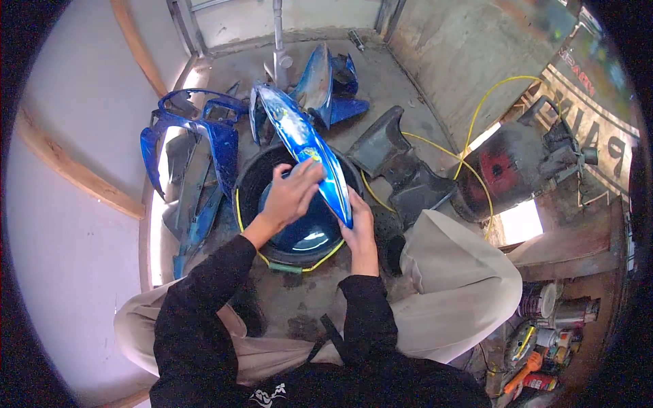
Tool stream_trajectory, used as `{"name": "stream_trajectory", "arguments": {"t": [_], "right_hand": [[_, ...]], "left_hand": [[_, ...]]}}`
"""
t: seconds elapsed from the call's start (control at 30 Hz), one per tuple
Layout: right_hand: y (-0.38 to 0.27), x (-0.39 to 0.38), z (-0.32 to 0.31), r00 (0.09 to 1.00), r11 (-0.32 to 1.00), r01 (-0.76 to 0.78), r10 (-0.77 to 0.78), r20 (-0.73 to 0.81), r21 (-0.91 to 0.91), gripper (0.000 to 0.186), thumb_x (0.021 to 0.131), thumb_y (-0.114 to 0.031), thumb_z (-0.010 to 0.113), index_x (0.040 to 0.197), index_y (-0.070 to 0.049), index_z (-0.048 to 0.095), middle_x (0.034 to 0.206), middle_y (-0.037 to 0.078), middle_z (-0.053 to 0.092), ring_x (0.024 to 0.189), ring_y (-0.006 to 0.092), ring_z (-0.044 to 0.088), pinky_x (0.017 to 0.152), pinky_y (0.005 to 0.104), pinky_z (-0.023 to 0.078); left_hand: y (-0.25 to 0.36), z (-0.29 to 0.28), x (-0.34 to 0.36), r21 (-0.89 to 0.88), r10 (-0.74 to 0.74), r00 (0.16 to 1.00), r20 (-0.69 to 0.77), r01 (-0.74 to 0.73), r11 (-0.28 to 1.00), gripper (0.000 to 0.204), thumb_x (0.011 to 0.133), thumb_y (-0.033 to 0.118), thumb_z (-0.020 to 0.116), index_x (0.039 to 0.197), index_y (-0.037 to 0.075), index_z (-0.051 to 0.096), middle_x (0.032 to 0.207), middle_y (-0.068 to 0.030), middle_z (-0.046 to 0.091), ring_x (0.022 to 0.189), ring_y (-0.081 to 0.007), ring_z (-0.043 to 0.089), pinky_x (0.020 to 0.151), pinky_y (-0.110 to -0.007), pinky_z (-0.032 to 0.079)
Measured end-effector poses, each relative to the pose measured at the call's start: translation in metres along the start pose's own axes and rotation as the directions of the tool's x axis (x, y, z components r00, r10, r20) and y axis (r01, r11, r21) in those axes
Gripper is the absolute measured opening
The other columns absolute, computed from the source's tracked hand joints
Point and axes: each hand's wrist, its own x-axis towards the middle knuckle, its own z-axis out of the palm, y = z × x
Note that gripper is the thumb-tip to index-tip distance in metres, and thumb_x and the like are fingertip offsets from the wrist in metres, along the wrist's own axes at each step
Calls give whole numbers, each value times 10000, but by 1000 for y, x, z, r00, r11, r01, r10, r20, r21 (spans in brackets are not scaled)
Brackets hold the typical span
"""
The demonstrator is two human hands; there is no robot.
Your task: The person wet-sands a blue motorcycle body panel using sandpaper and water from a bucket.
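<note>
The left hand (291, 194) lies flat, fingers spread, on top of a long shiny blue panel (304, 146). The right hand (358, 228) grips the panel's near end from below. Under both hands sits a black tub (253, 178) with a yellow rim. More blue panels (204, 136) lie left of the hands.

Left hand (294, 192) lies flat, fingers spread, on the blue panel (304, 146); right hand (358, 228) grips its lower edge.

Long, glossy blue plastic motorcycle fairing panel (303, 143), tilted, lower end over black round basin (248, 183) of water.
</note>
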Motion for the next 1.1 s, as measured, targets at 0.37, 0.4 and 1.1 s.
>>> {"name": "stream_trajectory", "arguments": {"t": [0.37,0.4,1.1], "right_hand": [[-10,-13,12,993,999,-10,5,118,41,615,1057,-372,530,1482,62,441,1434,196,581,1320,301,577,1158,499,428],[-14,-16,12,975,988,-58,25,220,144,680,1051,-427,522,1516,53,397,1467,195,550,1340,302,559,1149,533,426],[-20,-16,12,953,970,-55,-19,302,235,942,1008,-646,468,1578,75,260,1540,224,469,1378,323,527,1135,473,439]], "left_hand": [[-5,1,1,-81,-77,996,-54,72,994,365,991,169,605,1350,104,629,1431,-75,624,1371,-223,540,1062,-484,349],[-8,2,0,-73,-77,995,-57,73,995,365,991,169,605,1350,104,629,1431,-75,624,1371,-223,540,1062,-484,349],[0,-6,3,-1,-44,998,-51,44,999,354,987,183,621,1322,73,652,1406,-99,637,1367,-251,536,1063,-463,367]]}}
